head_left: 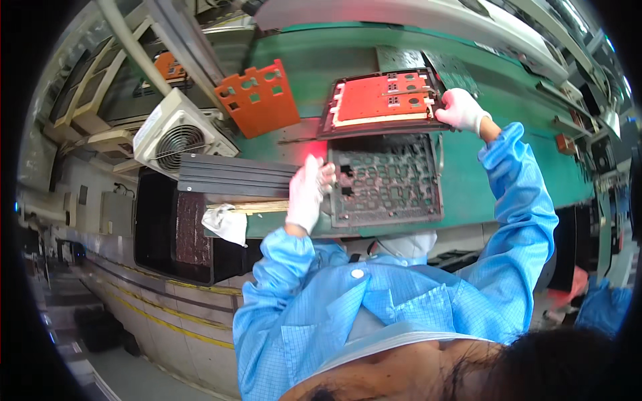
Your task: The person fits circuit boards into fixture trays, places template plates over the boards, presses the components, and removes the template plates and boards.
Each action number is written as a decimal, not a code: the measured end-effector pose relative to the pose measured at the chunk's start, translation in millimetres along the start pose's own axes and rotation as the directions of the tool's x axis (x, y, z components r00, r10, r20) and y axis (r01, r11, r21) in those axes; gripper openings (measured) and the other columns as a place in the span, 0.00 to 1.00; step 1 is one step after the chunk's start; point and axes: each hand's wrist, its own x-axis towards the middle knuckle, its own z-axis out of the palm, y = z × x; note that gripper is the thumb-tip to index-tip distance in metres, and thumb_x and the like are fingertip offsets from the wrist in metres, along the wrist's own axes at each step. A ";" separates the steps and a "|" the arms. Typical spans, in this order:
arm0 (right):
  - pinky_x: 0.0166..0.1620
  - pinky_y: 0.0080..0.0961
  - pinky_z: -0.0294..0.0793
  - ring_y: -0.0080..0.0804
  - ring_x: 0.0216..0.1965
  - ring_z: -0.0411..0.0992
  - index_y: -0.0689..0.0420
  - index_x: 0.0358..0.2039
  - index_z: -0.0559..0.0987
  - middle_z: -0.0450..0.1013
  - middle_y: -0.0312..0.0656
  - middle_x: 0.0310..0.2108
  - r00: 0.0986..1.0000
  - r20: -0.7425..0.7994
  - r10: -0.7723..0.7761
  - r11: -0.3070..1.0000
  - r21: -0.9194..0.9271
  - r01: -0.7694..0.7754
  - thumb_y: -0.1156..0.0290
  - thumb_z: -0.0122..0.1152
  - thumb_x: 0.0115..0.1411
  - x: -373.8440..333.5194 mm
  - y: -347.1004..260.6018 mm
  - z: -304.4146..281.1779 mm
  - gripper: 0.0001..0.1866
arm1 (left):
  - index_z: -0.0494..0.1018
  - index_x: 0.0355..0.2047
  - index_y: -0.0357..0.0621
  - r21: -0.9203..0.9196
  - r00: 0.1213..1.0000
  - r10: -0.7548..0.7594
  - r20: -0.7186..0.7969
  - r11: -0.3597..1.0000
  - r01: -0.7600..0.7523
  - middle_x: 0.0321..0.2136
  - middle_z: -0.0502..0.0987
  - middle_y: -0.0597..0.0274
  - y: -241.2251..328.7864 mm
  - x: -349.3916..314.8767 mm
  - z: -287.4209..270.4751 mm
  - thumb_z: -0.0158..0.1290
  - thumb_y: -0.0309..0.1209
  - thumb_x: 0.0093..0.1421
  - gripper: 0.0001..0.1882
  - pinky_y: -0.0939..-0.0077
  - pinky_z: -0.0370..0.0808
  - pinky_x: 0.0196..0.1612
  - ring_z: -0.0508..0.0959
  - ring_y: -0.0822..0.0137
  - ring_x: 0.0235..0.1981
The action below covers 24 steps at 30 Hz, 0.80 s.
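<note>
My right hand [461, 109], in a white glove, is closed at the right edge of a black frame [326, 120] that carries a red-orange panel [384, 99] with cut-outs. A pale strip runs along the panel's near edge. Nearer to me lies a flat black tray [388, 215] with many cut-out pockets. Beside its left edge is my left hand [307, 194], also gloved, fingers partly bent and a little apart, with nothing visible in them. Whether it touches the tray is hard to tell.
An orange plate [259, 99] with cut-outs stands upright at the far left of the green bench [528, 160]. A white fan unit [180, 134], dark ribbed bars [234, 175] and a white cloth [226, 224] are at the left. A black bin [155, 227] stands below them.
</note>
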 end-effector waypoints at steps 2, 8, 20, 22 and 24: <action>0.27 0.34 0.73 0.43 0.20 0.74 0.68 0.16 0.74 0.70 0.53 0.13 0.996 -0.084 -0.032 0.998 0.043 0.036 0.64 0.53 0.42 -36.2 6.1 15.4 0.16 | 0.68 0.41 0.39 0.105 0.992 -0.109 -0.058 0.988 0.115 0.23 0.76 0.62 13.7 11.3 10.4 0.41 0.59 0.58 0.32 0.85 0.65 0.22 0.71 0.76 0.19; 0.31 0.41 0.71 0.55 0.25 0.70 0.66 0.17 0.72 0.70 0.58 0.20 0.982 -0.189 -0.015 0.985 0.167 0.047 0.63 0.54 0.43 -98.8 9.5 77.3 0.15 | 0.71 0.27 0.44 0.661 0.785 0.534 0.315 0.470 -0.585 0.20 0.71 0.65 -3.7 20.1 -12.0 0.52 0.44 0.56 0.16 0.73 0.65 0.25 0.68 0.66 0.20; 0.25 0.42 0.68 0.51 0.20 0.69 0.62 0.33 0.67 0.69 0.51 0.16 0.980 -0.192 -0.048 0.975 0.202 0.087 0.67 0.54 0.50 -170.5 25.4 153.6 0.13 | 0.70 0.33 0.37 0.797 0.783 0.264 0.564 -0.424 -0.431 0.21 0.71 0.47 -49.5 -38.2 -49.1 0.46 0.38 0.61 0.15 0.60 0.68 0.25 0.71 0.49 0.22; 0.26 0.43 0.69 0.52 0.21 0.70 0.61 0.29 0.67 0.70 0.52 0.17 0.990 -0.131 -0.052 0.990 0.124 0.068 0.65 0.53 0.51 -167.4 26.4 147.3 0.13 | 0.69 0.27 0.39 0.748 0.700 0.327 0.634 -0.490 -0.448 0.16 0.69 0.49 -52.2 -36.7 -47.7 0.46 0.40 0.60 0.15 0.59 0.68 0.23 0.71 0.51 0.19; 0.25 0.43 0.69 0.50 0.20 0.70 0.61 0.29 0.67 0.70 0.50 0.17 0.992 -0.081 -0.094 0.995 -0.030 0.092 0.64 0.53 0.51 -161.4 20.1 131.5 0.13 | 0.69 0.20 0.42 0.770 0.788 0.219 0.576 -0.469 -0.432 0.11 0.67 0.51 -27.2 -41.5 -29.5 0.46 0.42 0.60 0.18 0.57 0.68 0.22 0.70 0.51 0.15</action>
